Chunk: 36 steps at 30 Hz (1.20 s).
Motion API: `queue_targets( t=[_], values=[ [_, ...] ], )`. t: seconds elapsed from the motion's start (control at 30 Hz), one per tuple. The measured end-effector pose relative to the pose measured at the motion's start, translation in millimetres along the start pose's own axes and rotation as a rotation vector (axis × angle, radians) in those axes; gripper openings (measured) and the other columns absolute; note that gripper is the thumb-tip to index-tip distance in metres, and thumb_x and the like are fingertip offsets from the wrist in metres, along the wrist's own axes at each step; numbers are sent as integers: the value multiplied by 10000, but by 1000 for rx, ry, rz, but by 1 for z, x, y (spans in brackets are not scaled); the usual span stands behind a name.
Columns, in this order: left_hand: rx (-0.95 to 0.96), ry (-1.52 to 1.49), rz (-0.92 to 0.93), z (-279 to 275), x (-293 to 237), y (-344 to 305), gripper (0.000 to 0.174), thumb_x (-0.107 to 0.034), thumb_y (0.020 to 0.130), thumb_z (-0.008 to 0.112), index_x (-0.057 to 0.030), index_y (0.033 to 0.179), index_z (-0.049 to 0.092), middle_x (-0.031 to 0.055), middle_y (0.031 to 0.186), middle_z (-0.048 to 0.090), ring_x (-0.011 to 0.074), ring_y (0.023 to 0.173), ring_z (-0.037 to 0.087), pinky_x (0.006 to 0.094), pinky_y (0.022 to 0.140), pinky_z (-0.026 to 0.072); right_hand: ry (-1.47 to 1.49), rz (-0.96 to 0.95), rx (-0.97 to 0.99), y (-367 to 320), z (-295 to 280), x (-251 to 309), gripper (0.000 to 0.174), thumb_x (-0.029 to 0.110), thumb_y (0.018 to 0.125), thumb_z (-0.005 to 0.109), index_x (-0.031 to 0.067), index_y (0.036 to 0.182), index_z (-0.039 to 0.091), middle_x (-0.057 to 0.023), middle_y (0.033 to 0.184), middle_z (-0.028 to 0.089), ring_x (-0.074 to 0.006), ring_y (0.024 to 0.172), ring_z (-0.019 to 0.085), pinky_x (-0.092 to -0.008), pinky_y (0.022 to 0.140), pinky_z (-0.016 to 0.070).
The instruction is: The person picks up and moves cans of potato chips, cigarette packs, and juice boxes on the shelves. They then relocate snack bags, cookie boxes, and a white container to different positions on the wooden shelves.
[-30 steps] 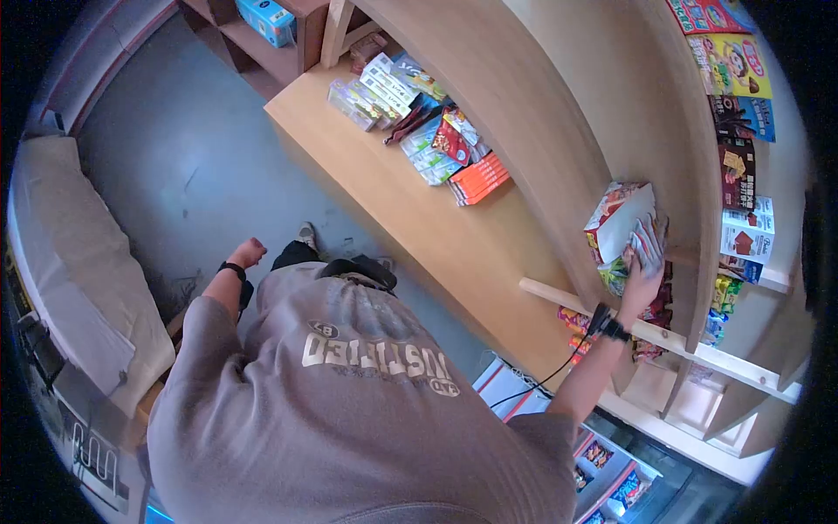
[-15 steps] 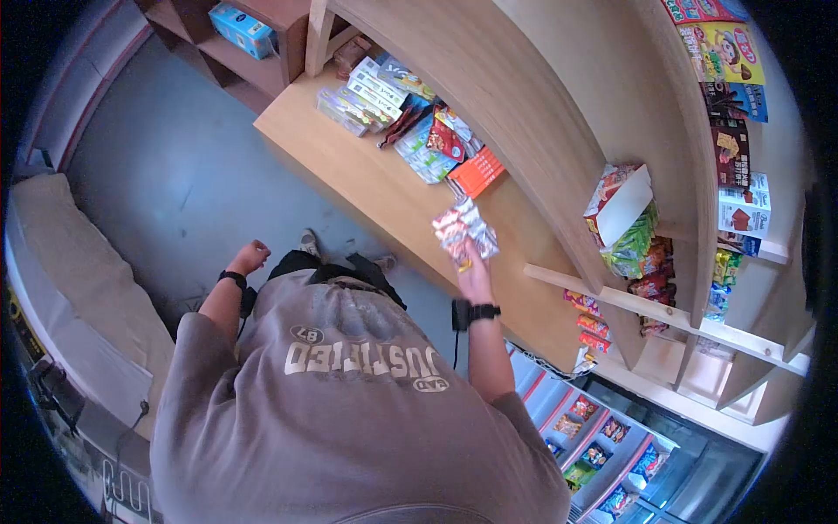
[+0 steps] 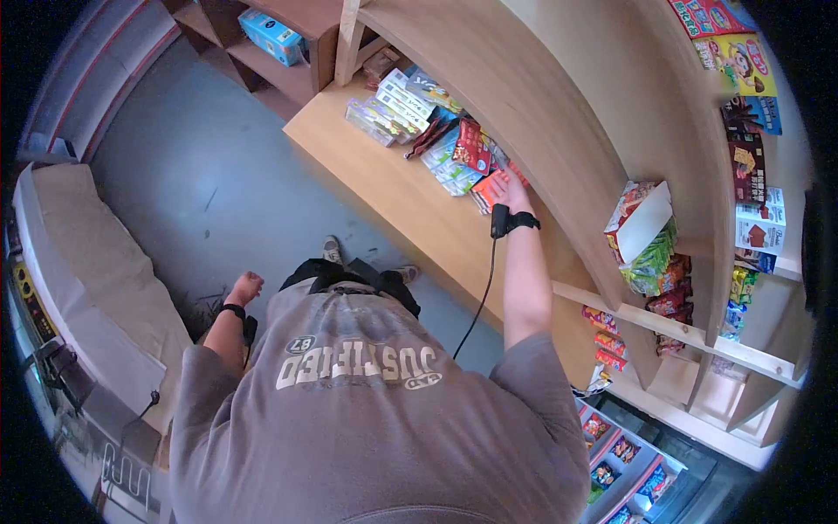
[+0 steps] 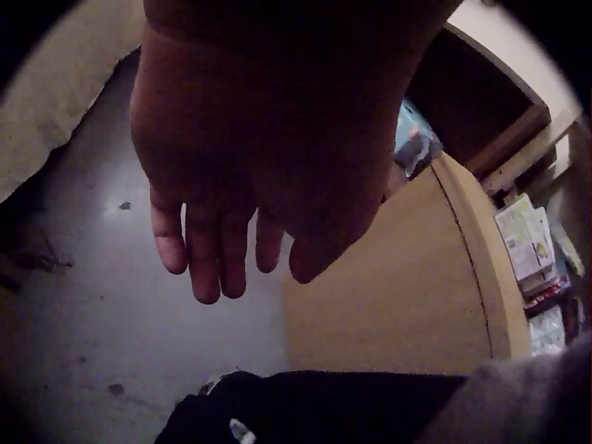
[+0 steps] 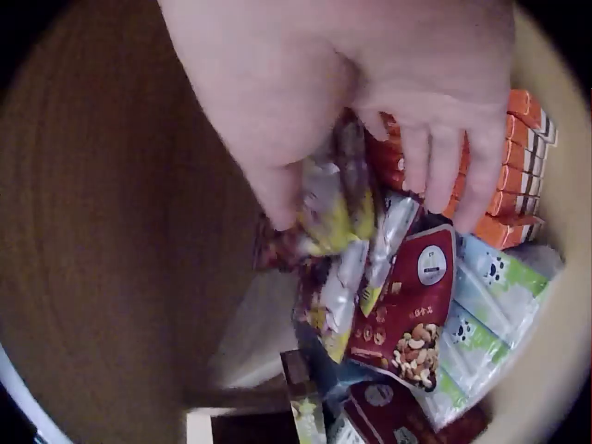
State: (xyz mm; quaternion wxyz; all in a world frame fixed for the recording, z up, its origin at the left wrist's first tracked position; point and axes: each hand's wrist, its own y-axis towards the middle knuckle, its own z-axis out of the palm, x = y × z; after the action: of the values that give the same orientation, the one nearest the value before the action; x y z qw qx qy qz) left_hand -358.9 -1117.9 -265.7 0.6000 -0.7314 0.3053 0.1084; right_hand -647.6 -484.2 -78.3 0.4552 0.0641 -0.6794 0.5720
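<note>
My right hand (image 3: 513, 194) is over the lower shelf, among the packs. In the right wrist view this hand (image 5: 361, 83) holds several silver-and-yellow packets (image 5: 326, 208) between thumb and fingers. Its fingers lie across the orange boxes (image 5: 511, 176). Beside the packets are a dark red nut pouch (image 5: 407, 305) and green-and-blue packs (image 5: 481, 324). The left hand (image 3: 247, 287) hangs at the body's side above the floor. Seen from the left wrist, that hand (image 4: 259, 139) has relaxed fingers pointing down and holds nothing.
White-and-purple packs (image 3: 371, 122) lie farther along the shelf (image 3: 419, 196). To the right, a carton (image 3: 644, 229) and green bags stand in a compartment. A curved wooden board (image 3: 541, 113) overhangs the packs. A cable runs from the right wrist.
The right hand has moved left from the compartment by the carton, carrying packets over to the red pouch and orange boxes. The left hand still hangs at the side.
</note>
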Motion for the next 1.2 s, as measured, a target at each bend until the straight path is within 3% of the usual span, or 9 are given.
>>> queue_targets(
  t=[0.1,0.23,0.33,0.5,0.7,0.77,1.0,1.07,1.2],
  values=[
    [157,77,-127,1,13,-2,200,-162,797,583,22,871,556,99,736,606,188,622,585,320,533,486,-12,21,67,-13,-20,-28,296,355,873,569,119,1052,547,-61,1089,572,-196,1070,521,-386,880,451],
    [370,585,212,10,50,39,103,-87,783,556,16,781,559,94,723,603,188,620,579,310,536,487,0,98,252,-41,-78,-95,265,337,878,568,116,1024,578,-21,979,620,-167,918,588,-306,763,483],
    [159,86,-90,25,-24,5,145,-104,778,556,25,840,574,91,717,602,192,621,582,315,546,497,101,56,291,-68,-125,-184,284,356,893,533,87,962,590,-30,865,624,-169,804,594,-280,720,486],
    [194,271,-6,44,-77,40,238,-175,779,582,15,922,580,129,761,629,220,680,620,347,597,510,-347,356,-2,-144,-212,-298,300,341,872,546,54,952,576,-78,833,633,-191,665,593,-315,579,495],
    [187,704,462,84,-168,50,272,-266,806,577,-28,938,583,176,848,651,313,755,632,410,710,495,-135,460,-236,-211,-251,-355,348,330,843,588,60,1059,553,-86,863,638,-188,729,614,-333,590,498],
    [208,706,723,105,-197,54,239,-248,841,557,-22,916,576,176,869,641,326,760,623,424,696,492,-108,464,-218,-229,-268,-374,360,318,844,586,71,1102,539,-84,890,638,-188,754,616,-328,623,499],
    [360,568,1076,181,-346,-45,110,-127,830,591,-37,889,569,156,824,605,337,764,598,425,687,483,-112,318,-313,-266,-219,-347,354,325,854,573,90,1116,537,-77,933,634,-175,804,612,-312,676,489],
    [234,550,1546,194,-396,-79,144,-101,789,627,-39,901,560,138,883,588,317,836,574,397,731,460,-135,302,-273,-266,-216,-342,349,326,856,574,93,1112,537,-78,959,631,-171,809,612,-312,681,489],
    [22,401,1924,206,-491,-131,255,-61,730,652,-45,955,533,133,971,564,315,905,529,397,797,409,-106,321,-251,-252,-235,-345,351,334,854,579,96,1110,539,-75,974,632,-170,804,614,-316,676,489]
  ],
)
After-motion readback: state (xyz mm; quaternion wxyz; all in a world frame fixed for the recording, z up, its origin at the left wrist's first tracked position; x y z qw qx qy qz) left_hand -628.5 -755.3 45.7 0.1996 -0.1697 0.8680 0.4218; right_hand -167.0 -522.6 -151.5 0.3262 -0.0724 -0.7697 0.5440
